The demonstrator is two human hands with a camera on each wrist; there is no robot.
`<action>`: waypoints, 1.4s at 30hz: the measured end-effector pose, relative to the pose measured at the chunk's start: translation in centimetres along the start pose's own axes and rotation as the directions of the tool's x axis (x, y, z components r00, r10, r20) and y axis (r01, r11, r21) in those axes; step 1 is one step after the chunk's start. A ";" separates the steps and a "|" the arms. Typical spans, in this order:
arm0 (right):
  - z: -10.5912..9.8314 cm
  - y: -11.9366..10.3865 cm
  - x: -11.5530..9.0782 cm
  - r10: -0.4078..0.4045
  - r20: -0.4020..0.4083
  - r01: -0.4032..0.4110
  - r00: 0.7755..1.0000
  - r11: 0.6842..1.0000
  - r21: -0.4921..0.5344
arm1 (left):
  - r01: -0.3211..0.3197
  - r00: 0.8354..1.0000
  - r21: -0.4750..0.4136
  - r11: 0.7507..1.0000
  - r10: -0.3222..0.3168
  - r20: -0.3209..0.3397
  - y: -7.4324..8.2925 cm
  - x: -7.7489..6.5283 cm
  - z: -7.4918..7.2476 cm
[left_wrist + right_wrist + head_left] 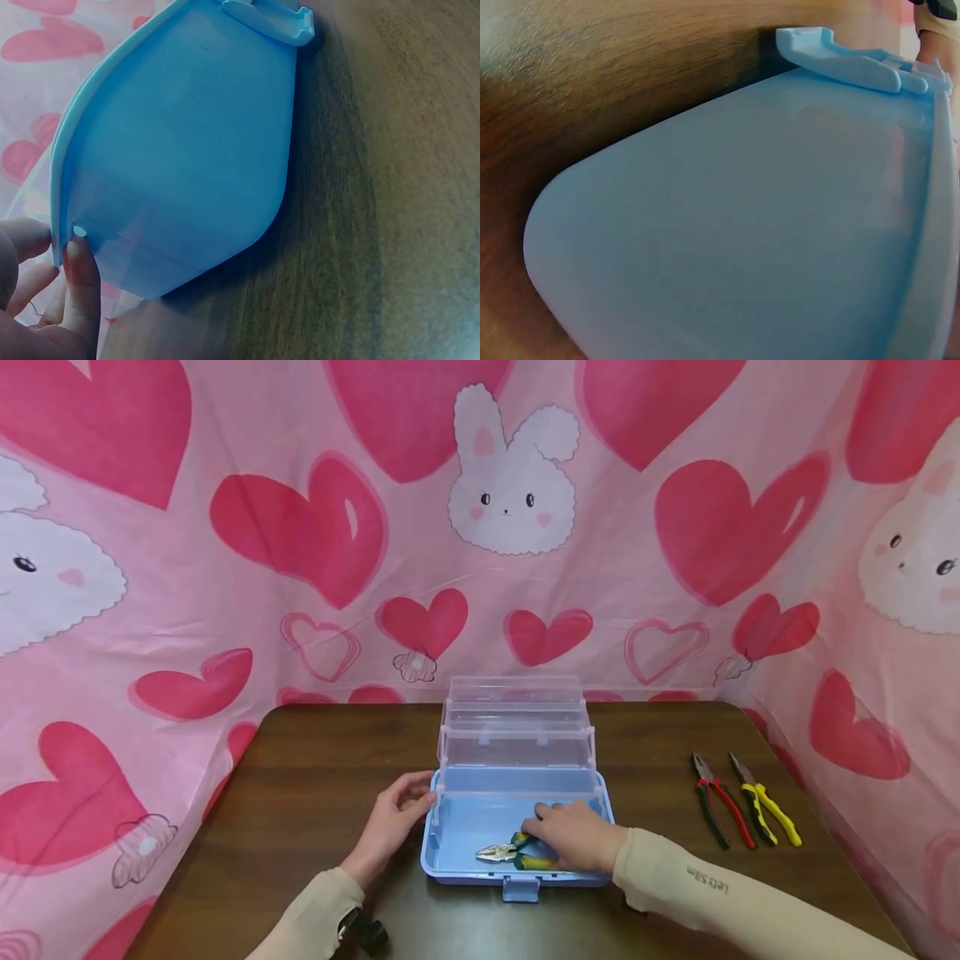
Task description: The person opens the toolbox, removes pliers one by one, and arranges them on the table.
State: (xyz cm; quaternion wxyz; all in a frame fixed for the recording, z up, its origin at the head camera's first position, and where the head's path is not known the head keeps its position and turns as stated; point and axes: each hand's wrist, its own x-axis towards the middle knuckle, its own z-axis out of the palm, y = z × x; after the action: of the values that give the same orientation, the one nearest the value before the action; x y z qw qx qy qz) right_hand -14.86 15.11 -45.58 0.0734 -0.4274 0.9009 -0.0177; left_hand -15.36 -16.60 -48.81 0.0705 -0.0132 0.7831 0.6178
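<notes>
A light blue plastic toolbox (517,879) stands unlatched, its clear hinged trays (517,747) raised at the back. My left hand (392,818) pinches its left rim; in the left wrist view the thumb (81,281) presses the outer wall and the other fingers lie on the far side. Inside the box, combination pliers (497,853) with green and yellow handles point their silver jaws left. My right hand (576,835) reaches over the box's right side and holds the pliers by the handles, hiding the handle ends. In the right wrist view only the toolbox wall (735,210) and front latch (840,60) show.
Two more pliers lie on the brown wooden table (315,760) to the right: one with red and black handles (723,802), one with yellow and black handles (765,802). A pink cloth (517,585) with hearts and rabbits hangs around the table.
</notes>
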 end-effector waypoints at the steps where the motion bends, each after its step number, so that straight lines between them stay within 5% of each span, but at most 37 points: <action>1: 0.0 0.0 0.0 -0.001 -0.008 0.001 1.000 1.000 -0.012 | -0.004 1.000 0.001 1.000 0.004 0.002 0.0 0.0 0.0; 23: -0.6 1.9 -1.0 -0.069 0.012 0.067 0.998 0.988 0.136 | 0.012 1.000 -0.030 0.999 -0.012 0.011 -0.2 0.1 0.0; 31: -1.0 3.2 -1.5 -0.113 0.054 0.089 0.992 0.941 0.327 | 0.003 1.000 -0.009 1.000 -0.003 0.002 -0.1 0.2 0.1; 42: -1.9 3.6 -1.9 -0.094 0.135 0.026 0.986 0.900 0.436 | 0.004 1.000 -0.019 1.000 -0.003 0.010 -0.3 0.3 0.0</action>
State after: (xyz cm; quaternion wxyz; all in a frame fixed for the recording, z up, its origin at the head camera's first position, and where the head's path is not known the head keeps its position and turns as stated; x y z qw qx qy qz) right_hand -16.71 18.79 -43.86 0.2346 -0.4279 0.8527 -0.1866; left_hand -15.65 -16.63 -49.16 0.0752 -0.0122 0.7767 0.6252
